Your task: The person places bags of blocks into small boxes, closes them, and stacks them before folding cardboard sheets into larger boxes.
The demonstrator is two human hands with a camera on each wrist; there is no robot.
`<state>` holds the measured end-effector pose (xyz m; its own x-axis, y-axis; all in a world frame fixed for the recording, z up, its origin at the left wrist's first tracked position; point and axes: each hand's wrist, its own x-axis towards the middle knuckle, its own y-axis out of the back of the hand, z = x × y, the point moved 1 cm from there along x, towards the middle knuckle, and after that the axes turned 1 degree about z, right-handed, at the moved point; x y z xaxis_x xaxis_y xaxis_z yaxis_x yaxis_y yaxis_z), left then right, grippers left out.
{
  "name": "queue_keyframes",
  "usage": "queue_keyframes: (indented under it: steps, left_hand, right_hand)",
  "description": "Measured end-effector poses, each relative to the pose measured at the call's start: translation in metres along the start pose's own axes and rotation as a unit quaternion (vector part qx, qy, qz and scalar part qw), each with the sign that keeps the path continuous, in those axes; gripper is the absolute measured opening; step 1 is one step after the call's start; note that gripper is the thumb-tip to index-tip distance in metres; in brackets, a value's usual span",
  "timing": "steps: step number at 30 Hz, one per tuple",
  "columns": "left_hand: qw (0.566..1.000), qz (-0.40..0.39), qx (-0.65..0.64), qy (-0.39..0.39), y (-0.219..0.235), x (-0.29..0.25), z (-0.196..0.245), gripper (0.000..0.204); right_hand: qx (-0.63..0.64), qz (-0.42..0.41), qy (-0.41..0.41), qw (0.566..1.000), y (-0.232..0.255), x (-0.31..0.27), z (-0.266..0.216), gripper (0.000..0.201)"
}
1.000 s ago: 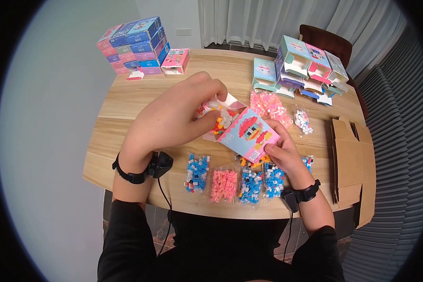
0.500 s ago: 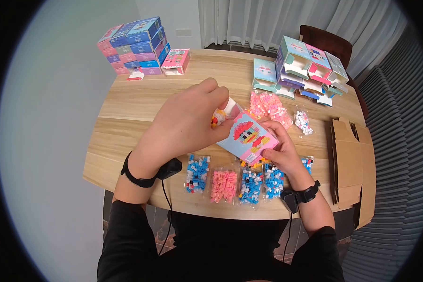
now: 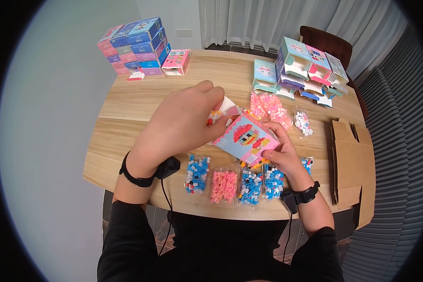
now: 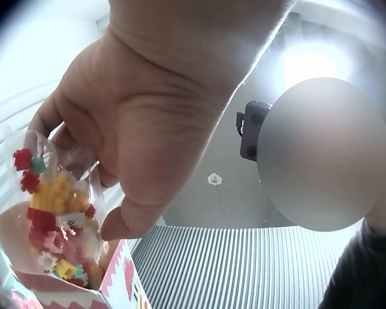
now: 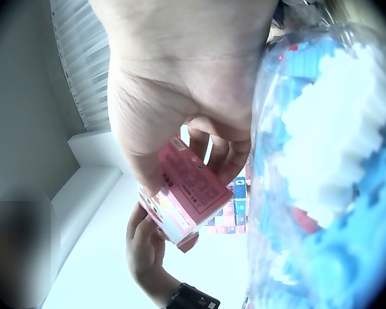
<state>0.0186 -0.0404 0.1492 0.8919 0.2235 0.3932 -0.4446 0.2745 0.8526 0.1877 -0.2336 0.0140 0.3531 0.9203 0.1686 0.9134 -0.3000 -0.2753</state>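
Right hand [image 3: 285,152] grips pink-and-blue rectangular cardboard box [image 3: 247,140]; left hand [image 3: 179,120] pinches clear plastic bag of multicoloured bricks [image 4: 61,209] at the box's ten o'clock. Bag probably light, slippery; grasp its top.

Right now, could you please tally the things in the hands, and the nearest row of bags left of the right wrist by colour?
Held box: 1
Held bag: 1
Mostly blue bags: 3
Pink bag: 1
Total: 6

The head view looks forward, down across the table [image 3: 136,108]; both wrist views, closer, face the shared box [image 3: 247,139].
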Motion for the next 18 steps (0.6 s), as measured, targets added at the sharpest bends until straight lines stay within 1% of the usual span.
queue_keyframes:
  steps: [4,7,10,13,16,18]
  left_hand:
    - [1.000,0.017,0.013,-0.018,-0.0033,0.0019,0.0009,0.029]
    - [0.999,0.031,-0.005,0.017,-0.0052,0.0034,-0.0009,0.031]
    - [0.999,0.043,-0.018,0.029,-0.0063,0.0041,0.0006,0.031]
    - [0.998,0.012,-0.056,0.000,-0.0070,0.0041,0.0006,0.027]
    - [0.995,0.006,-0.103,-0.014,-0.0094,0.0046,0.0013,0.021]
    - [0.991,0.002,-0.130,-0.004,-0.0063,0.0050,0.0029,0.019]
  right_hand:
    - [-0.004,0.002,-0.002,1.000,0.0004,-0.0004,0.0010,0.064]
    - [0.009,0.000,0.001,1.000,0.0021,0.0004,0.0040,0.064]
    - [0.000,0.000,0.001,1.000,0.0015,-0.0002,0.0032,0.065]
    - [-0.025,-0.003,0.004,1.000,-0.0008,-0.0004,0.0004,0.064]
    - [-0.009,-0.012,-0.023,1.000,0.0040,-0.0005,0.0047,0.061]
    - [0.001,-0.009,-0.022,1.000,0.0025,0.0000,0.0037,0.060]
